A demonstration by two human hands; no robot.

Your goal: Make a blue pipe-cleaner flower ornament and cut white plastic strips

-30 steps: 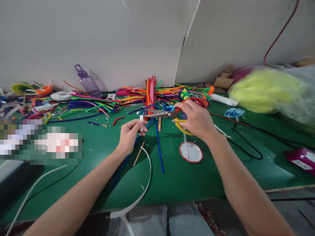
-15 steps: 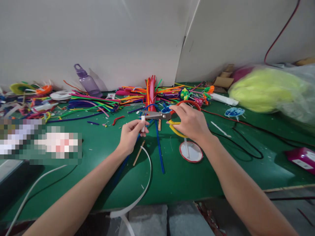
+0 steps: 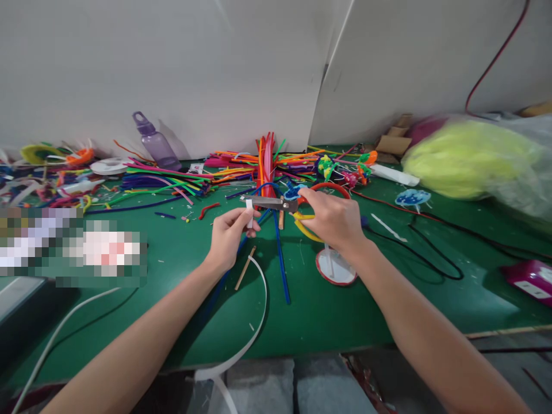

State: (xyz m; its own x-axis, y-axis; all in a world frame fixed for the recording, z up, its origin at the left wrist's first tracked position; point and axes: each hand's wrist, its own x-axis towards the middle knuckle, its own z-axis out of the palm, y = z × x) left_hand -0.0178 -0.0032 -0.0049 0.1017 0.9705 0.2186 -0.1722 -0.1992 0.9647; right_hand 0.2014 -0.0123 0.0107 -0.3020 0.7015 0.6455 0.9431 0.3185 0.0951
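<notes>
My left hand (image 3: 230,233) pinches a short white strip (image 3: 249,214) upright between thumb and fingers. My right hand (image 3: 334,218) grips a pair of scissors (image 3: 271,202) with one red and one yellow handle. The blades lie across the top of the strip and look closed or nearly so. Blue pipe cleaners (image 3: 280,259) run out below the hands. A thin wooden stick (image 3: 245,268) lies just under my left hand, by the end of a long curling white band (image 3: 264,299). A round white disc (image 3: 336,267) with a red rim sits below my right hand.
Bundles of coloured pipe cleaners (image 3: 237,164) and a purple bottle (image 3: 159,146) stand along the wall. At right are a blue decorated piece (image 3: 413,198), a black cable (image 3: 435,267), a magenta box (image 3: 528,280) and a bag of yellow material (image 3: 457,158). A white cord (image 3: 69,310) crosses the left side.
The scissors' blades have come together at the strip's top, and the handles have drawn closer. My left hand has kept its hold on the strip.
</notes>
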